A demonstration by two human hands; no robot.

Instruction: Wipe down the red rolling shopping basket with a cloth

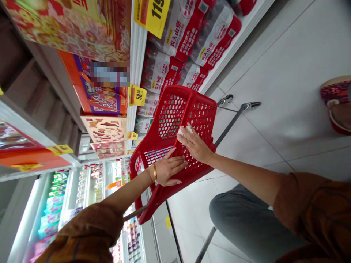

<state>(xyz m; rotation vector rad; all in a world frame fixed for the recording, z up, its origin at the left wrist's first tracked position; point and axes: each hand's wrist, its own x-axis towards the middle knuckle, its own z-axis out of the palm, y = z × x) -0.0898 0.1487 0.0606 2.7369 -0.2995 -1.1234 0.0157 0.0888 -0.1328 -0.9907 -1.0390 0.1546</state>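
Blurred patch [109, 74] at 10 o'clock covers the print on a box [106, 98]. White thing [184, 131] at center mostly hidden under right hand [194, 144], can't tell what it is. Bottle packs [216, 36] at 1 o'clock cut by top edge, shoe [336, 104] at 3 o'clock cut by right edge.

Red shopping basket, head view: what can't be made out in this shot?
All in the head view:
White item on the red basket: largely covered by the right hand, so its kind is unclear.
Box label: pixelated, unreadable.
Yellow price tag: cut off by the top edge.
Red patterned footwear: cut off by the right edge.
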